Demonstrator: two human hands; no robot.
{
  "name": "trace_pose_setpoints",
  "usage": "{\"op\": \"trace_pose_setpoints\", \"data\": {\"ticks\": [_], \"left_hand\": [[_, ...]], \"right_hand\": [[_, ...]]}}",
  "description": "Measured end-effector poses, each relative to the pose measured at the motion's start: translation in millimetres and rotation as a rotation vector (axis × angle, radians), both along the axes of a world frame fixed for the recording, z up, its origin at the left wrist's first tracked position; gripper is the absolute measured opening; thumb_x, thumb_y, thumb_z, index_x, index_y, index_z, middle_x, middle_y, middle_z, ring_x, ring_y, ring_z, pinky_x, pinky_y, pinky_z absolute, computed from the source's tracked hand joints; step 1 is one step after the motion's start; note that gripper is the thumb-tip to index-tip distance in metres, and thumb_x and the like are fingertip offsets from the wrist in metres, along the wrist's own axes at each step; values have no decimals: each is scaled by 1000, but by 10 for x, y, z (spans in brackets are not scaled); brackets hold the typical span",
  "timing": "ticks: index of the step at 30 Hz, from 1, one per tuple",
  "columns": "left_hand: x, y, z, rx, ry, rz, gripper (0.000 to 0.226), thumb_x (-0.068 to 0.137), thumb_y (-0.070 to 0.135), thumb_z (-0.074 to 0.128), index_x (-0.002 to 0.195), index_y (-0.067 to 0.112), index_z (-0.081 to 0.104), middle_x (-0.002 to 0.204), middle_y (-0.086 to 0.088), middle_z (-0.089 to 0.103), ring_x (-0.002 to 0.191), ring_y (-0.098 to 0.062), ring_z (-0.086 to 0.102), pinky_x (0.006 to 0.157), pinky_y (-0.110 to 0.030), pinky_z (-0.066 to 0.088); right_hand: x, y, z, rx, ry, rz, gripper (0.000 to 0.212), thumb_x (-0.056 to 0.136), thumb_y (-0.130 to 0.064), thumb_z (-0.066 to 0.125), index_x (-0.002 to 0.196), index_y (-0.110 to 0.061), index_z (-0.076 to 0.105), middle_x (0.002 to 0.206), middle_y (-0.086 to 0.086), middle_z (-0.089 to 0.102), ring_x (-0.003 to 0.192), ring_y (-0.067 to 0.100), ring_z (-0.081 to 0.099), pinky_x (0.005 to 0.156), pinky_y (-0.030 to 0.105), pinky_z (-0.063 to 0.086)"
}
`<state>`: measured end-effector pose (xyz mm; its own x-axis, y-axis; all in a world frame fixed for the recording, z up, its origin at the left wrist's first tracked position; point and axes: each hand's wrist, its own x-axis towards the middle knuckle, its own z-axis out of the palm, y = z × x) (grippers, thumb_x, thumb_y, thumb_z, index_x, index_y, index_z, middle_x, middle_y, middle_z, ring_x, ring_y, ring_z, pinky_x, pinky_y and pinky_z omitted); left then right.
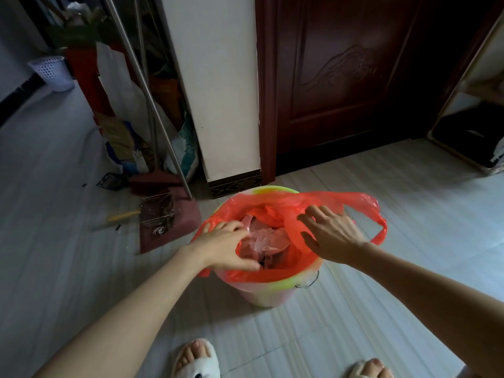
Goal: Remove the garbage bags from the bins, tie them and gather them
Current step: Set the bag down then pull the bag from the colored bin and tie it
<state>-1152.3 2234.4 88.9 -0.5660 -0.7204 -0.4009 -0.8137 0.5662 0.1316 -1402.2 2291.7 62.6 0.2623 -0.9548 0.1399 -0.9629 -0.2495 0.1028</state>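
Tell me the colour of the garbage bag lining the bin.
Red-orange, semi-translucent garbage bag; the head view shows it folded over the bin rim.

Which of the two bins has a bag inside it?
The near bucket, lined with a red bag. The white basket far left shows no bag.

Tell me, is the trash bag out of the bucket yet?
Not yet. The red bag still lines the bin, its edge folded over the rim. The left hand is gripping the bag's near-left edge; the right hand rests open on the right side by a loose handle. Lifting it out, tying and gathering are left.
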Motion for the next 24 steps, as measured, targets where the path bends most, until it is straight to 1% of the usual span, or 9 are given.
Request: {"op": "trace_pose_setpoints", "data": {"ticks": [4, 8, 10, 12, 14, 16, 19, 22, 24], "left_hand": [[26, -224, -249, -175, 134, 337, 81, 88, 53, 43, 146, 20, -2, 157, -10, -5, 144, -31, 1, 115, -52, 10], [129, -372, -507, 41, 129, 620, 81, 92, 52, 35, 145, 14, -11, 156, -18, 1, 143, -36, 7, 116, -52, 12], [181, -439, -577, 88, 174, 696, 76, 93, 48, 36, 146, 11, -3, 152, -22, 19, 139, -38, 23, 113, -50, 22], [221, -479, -612, 21, 193, 721, 61, 95, 39, 39, 142, 5, 21, 145, -25, 31, 133, -38, 33, 108, -46, 31], [250, -493, -620, -96, 249, 716, 42, 94, 27, 44, 127, 1, 43, 136, -27, 39, 125, -39, 41, 103, -42, 36], [260, -484, -591, -214, 314, 649, 29, 91, 17, 51, 114, 0, 51, 125, -25, 45, 115, -40, 48, 96, -44, 40], [207, -372, -444, -319, 261, 429, 30, 89, 18, 54, 118, 11, 49, 114, -15, 47, 96, -39, 58, 82, -46, 48], [101, -138, -324, -268, 160, 198, 35, 91, 36, 46, 120, 17, 47, 121, -10, 53, 108, -34, 55, 89, -42, 45], [68, 30, -353, -162, 47, 86, 57, 83, 60, 43, 122, 18, 46, 127, -9, 51, 120, -29, 44, 97, -40, 40]], "right_hand": [[-56, -208, -39, 96, -79, -219, 72, 88, -47, 43, 145, -15, 13, 156, 8, 13, 143, 27, 13, 110, 50, 23], [-188, -410, -90, 207, -94, -326, 84, 88, -50, 42, 145, -17, -11, 157, 5, -10, 143, 23, -15, 113, 58, -4], [-242, -474, -109, 237, -121, -373, 87, 87, -50, 42, 144, -13, -12, 157, 6, 6, 144, 23, -10, 112, 58, -6], [-251, -518, -139, 295, -144, -436, 85, 88, -47, 44, 145, -9, -6, 146, 12, 37, 144, 26, 14, 113, 57, -4], [-245, -510, -141, 363, -182, -446, 65, 90, -35, 42, 144, -10, 14, 127, 14, 56, 126, 29, 45, 113, 53, 17], [-232, -464, -119, 371, -272, -400, 46, 91, -18, 35, 136, -25, 39, 118, 11, 57, 108, 31, 57, 91, 40, 45], [-174, -298, -75, 350, -269, -301, 48, 90, -9, 32, 124, -37, 52, 109, 4, 49, 84, 28, 58, 63, 35, 44], [-109, -102, -38, 429, -263, -218, 39, 91, -14, 38, 123, -29, 55, 122, 5, 43, 87, 30, 60, 76, 38, 48], [-65, -1, -38, 552, -259, -186, 37, 92, -31, 44, 129, -25, 49, 136, 7, 36, 105, 31, 57, 92, 36, 44]]}}
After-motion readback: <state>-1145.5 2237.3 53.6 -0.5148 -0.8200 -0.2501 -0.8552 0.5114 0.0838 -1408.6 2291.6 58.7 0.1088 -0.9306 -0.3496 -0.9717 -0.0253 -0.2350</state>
